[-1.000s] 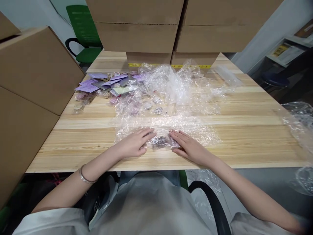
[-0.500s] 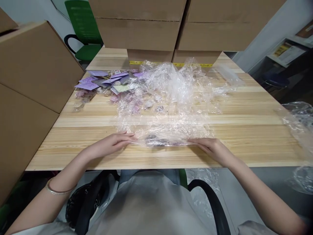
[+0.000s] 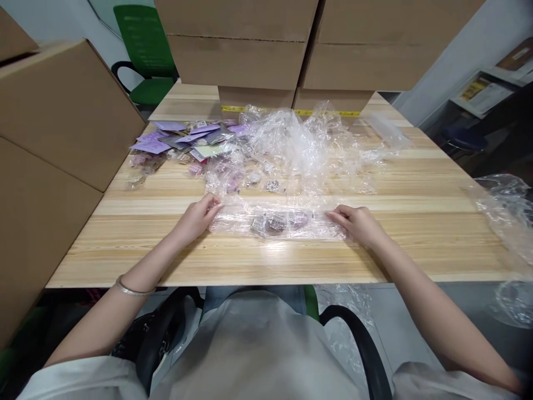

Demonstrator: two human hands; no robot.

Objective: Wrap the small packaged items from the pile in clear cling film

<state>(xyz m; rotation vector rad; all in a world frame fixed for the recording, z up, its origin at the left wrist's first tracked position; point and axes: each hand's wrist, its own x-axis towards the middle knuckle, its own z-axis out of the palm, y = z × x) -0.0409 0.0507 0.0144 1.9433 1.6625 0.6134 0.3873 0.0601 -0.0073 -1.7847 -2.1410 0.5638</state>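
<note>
Your left hand (image 3: 195,218) sits at the left end of a long strip of clear plastic wrap (image 3: 278,221) lying flat on the wooden table (image 3: 416,222). Its fingers are curled in and pinch the left edge of the wrap. Your right hand (image 3: 358,223) is at the other end of the same strip, palm down, fingers bent and closed on the right edge. The strip lies stretched between both hands, well apart from each other, touching the tabletop near the table's front edge.

Inside the wrap, about midway between your hands, lie a few small trinkets (image 3: 272,222), silvery and purplish, close together. What they are exactly is too small to tell.

Just behind the strip, toward the middle of the table, is a loose heap of crumpled clear film (image 3: 291,144), with a few more small pieces (image 3: 272,186) scattered at its near side. At the table's back left lies a spread of purple cards and little packets (image 3: 175,141). A yellow tape measure (image 3: 291,111) lies along the table's far end, against stacked cardboard boxes (image 3: 237,50). More big boxes (image 3: 58,128) stand off the table's left side, and a green chair (image 3: 145,55) stands beyond its back left corner. Another bunch of clear plastic (image 3: 508,216) hangs off the table's right edge.
</note>
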